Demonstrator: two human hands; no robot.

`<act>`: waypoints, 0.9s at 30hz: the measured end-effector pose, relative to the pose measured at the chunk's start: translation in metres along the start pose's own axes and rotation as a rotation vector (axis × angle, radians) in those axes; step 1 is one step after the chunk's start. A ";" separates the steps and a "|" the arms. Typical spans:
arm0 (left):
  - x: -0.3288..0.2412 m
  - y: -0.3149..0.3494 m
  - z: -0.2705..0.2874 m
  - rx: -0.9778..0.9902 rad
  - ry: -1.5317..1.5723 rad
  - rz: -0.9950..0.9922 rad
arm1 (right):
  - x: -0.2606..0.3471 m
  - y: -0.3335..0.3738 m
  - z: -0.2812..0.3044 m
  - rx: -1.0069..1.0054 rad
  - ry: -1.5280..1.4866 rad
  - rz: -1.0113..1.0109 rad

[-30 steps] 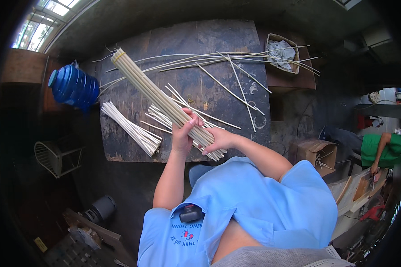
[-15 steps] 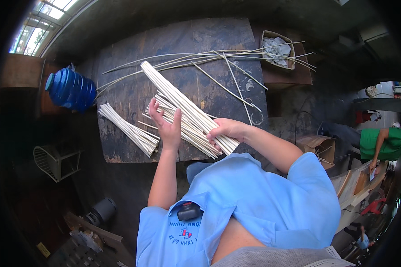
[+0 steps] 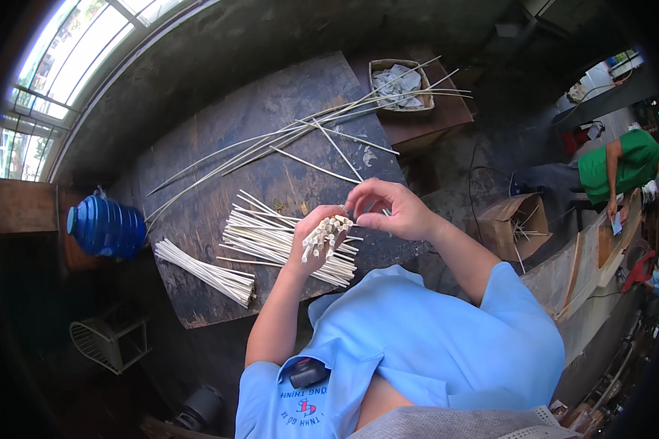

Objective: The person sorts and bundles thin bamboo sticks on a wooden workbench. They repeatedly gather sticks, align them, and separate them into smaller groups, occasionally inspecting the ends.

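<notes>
My left hand [image 3: 305, 241] is wrapped round a bundle of pale rattan sticks [image 3: 326, 237], whose cut ends face up toward me. Beside it, my right hand [image 3: 401, 211] has its fingers curved and thumb apart, the fingertips at the bundle's right side; I make out nothing held in it. Under and left of my left hand, a loose pile of similar sticks [image 3: 260, 235] lies on the dark worn table [image 3: 220, 139]. A tidier bunch of sticks [image 3: 205, 272] rests near the table's left front edge.
Long thin canes [image 3: 278, 135] cross the table's far part, reaching a box with crumpled cloth [image 3: 397, 84]. A blue water jug [image 3: 106, 225] stands left. Rightward are a cardboard box [image 3: 509, 223] and a person in green [image 3: 619, 164]. A chair [image 3: 106, 340] stands at lower left.
The bundle, earlier slanting across the table in my right hand, is now end-up in my left hand. My right hand has let go and moved up beside it. The view has turned.
</notes>
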State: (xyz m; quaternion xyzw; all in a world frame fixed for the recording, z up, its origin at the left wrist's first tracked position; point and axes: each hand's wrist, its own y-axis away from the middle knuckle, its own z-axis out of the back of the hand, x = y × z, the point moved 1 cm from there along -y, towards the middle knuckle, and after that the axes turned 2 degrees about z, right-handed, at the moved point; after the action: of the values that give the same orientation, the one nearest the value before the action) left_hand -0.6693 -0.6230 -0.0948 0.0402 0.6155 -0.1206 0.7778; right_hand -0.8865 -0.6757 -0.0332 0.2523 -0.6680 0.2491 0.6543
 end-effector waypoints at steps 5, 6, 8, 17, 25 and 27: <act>0.017 -0.006 -0.008 0.024 0.023 0.071 | -0.004 -0.012 -0.008 -0.005 0.199 0.185; 0.020 -0.011 -0.006 0.040 -0.003 0.068 | -0.006 -0.013 -0.007 -0.034 0.231 0.218; 0.007 -0.014 -0.014 -0.007 0.168 0.153 | -0.013 -0.011 -0.002 -0.102 0.214 0.287; 0.006 -0.022 -0.005 -0.055 -0.026 0.151 | -0.042 -0.028 -0.001 -0.072 0.368 0.356; 0.036 -0.043 0.043 -0.487 0.787 0.268 | -0.195 -0.036 -0.006 0.098 0.349 -0.250; 0.075 -0.015 0.055 -0.616 0.653 0.470 | -0.222 -0.043 -0.010 -0.086 0.528 -0.243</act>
State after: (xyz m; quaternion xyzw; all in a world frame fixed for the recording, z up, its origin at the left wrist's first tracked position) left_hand -0.6045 -0.6590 -0.1530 -0.0182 0.8079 0.2638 0.5267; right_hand -0.8464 -0.6989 -0.2544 0.2290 -0.4493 0.1975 0.8407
